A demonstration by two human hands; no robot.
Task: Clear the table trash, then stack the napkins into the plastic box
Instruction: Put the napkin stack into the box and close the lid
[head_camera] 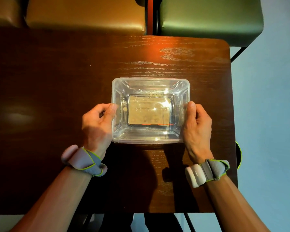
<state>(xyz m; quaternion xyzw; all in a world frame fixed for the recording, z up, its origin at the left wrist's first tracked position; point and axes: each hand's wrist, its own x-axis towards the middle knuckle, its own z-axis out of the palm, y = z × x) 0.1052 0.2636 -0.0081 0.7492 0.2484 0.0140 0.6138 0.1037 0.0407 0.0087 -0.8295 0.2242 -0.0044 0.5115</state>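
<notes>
Clear plastic box (pixel 150 110) sits upright on the dark wood worktop (pixel 57 77), left hand (pixel 97 121) and right hand (pixel 197 124) gripping its two short side walls, fingers (pixel 191 107) pressed together against the walls, wrist straps (pixel 85 160) on both arms nearside of box.

A single wide-angle view looks from the person's head almost straight down onto the dark wooden table (pixel 57 77), close enough that both forearms reach in from the bottom edge toward mid-frame. It faces forward across the table, so the far edge and two chair seats (pixel 84 12) lie along the top, with lines bowed toward the frame's edges.
</notes>
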